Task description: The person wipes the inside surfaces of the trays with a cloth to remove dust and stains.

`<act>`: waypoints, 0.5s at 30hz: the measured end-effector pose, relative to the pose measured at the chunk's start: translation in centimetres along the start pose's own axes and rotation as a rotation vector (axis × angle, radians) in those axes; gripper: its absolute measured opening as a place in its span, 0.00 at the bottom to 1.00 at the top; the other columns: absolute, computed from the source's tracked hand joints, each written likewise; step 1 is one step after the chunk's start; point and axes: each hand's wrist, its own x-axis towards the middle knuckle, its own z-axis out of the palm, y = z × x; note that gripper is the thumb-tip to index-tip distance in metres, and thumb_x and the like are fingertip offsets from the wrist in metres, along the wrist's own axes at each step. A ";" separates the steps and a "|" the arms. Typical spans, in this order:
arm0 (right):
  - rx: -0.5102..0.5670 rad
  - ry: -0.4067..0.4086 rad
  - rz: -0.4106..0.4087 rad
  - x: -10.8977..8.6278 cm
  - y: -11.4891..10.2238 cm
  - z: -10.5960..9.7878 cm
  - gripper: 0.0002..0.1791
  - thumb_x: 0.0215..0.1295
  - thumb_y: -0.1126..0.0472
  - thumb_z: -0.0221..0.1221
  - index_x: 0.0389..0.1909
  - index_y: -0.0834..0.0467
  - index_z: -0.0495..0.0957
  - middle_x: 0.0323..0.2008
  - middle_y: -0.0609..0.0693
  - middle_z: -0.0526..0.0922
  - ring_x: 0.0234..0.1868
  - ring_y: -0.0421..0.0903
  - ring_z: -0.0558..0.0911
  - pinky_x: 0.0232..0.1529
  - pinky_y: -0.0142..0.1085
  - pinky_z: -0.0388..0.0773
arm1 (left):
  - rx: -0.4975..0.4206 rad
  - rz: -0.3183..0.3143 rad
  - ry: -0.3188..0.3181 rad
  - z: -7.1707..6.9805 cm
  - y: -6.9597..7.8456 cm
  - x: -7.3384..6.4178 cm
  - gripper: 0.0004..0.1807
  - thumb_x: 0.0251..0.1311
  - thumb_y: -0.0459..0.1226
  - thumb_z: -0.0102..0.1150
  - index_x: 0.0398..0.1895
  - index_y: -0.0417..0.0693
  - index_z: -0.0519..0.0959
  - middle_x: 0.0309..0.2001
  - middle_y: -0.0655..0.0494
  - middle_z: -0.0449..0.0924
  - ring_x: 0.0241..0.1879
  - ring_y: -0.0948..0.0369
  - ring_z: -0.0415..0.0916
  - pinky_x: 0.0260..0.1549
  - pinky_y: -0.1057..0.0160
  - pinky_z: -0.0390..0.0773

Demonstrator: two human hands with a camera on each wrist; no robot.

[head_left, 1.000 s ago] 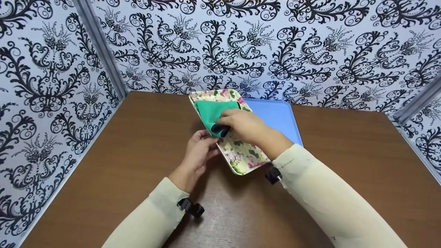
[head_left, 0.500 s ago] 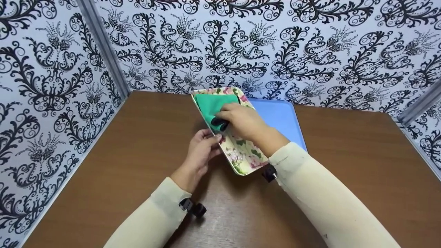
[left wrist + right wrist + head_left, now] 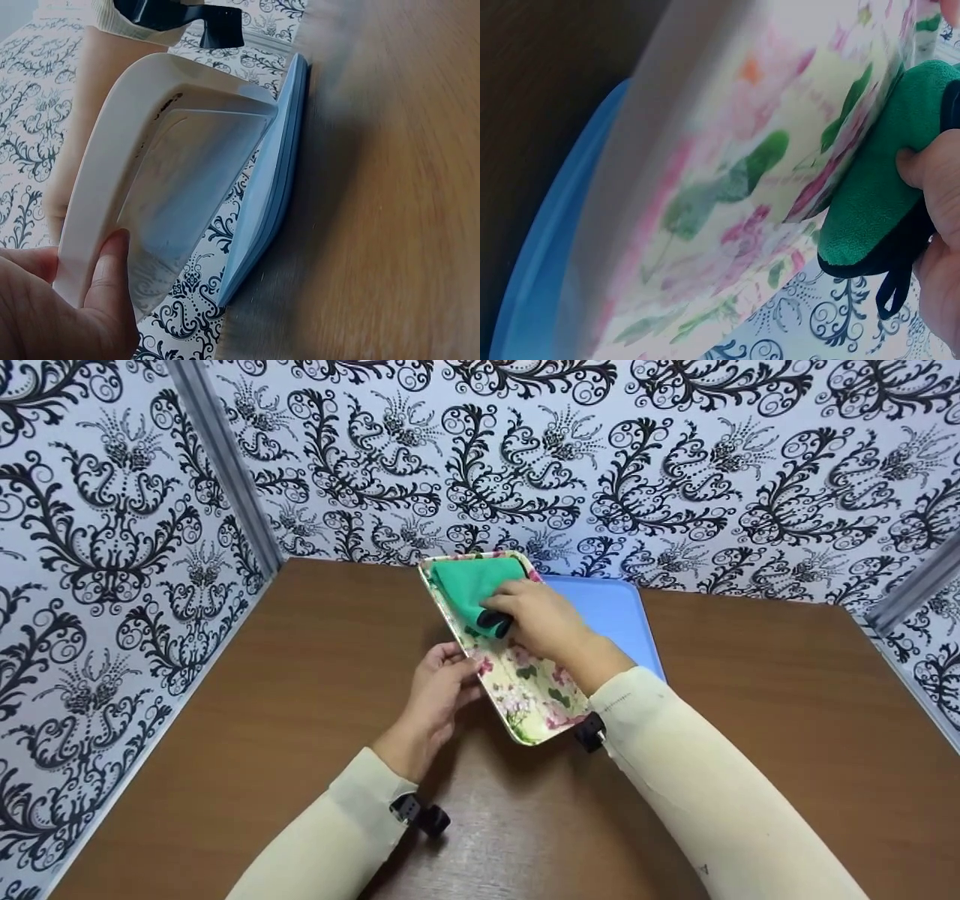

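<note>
My left hand (image 3: 441, 682) grips the left rim of a floral tray (image 3: 529, 690), thumb on one side and fingers on the other. The tray is tilted up above the table, and its pale underside (image 3: 184, 172) shows in the left wrist view. A green cloth (image 3: 474, 581) with black edging and a small hanging loop is bunched in my right hand (image 3: 546, 619). It lies against the far part of the tray's patterned face. In the right wrist view, thumb and fingers pinch the cloth (image 3: 877, 187) against the flowers.
A blue tray (image 3: 604, 611) lies on the brown table (image 3: 322, 660) behind the floral one, partly covered by it; from the left wrist its edge looks layered. Patterned walls (image 3: 510, 457) close off the back and sides.
The right hand has moved the cloth toward the far end of the floral tray, uncovering more of its middle. The floral tray has shifted slightly right, and the left hand's grip stays alike.
</note>
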 end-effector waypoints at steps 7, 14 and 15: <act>-0.008 0.006 0.039 0.0 1.6 0.0 0.31 0.61 0.72 0.67 0.66 0.53 0.79 0.63 0.55 0.81 0.65 0.57 0.79 0.71 0.51 0.74 | -0.004 -0.008 -0.015 0.1 0.1 -0.2 0.12 0.68 0.29 0.59 0.52 0.38 0.73 0.40 0.54 0.80 0.34 0.62 0.82 0.31 0.65 0.84; -0.013 0.002 0.077 -0.1 3.1 0.1 0.31 0.61 0.72 0.66 0.66 0.53 0.79 0.65 0.55 0.81 0.67 0.57 0.78 0.73 0.50 0.72 | -0.019 -0.016 -0.021 0.2 0.1 -0.2 0.11 0.68 0.28 0.59 0.51 0.39 0.73 0.38 0.55 0.80 0.34 0.62 0.82 0.32 0.63 0.85; -0.012 -0.002 0.085 -0.1 3.3 0.1 0.32 0.60 0.71 0.67 0.67 0.53 0.79 0.65 0.55 0.80 0.67 0.57 0.78 0.73 0.50 0.71 | -0.020 -0.016 -0.019 0.2 0.1 -0.2 0.11 0.68 0.28 0.59 0.51 0.39 0.73 0.38 0.55 0.80 0.34 0.62 0.82 0.32 0.63 0.85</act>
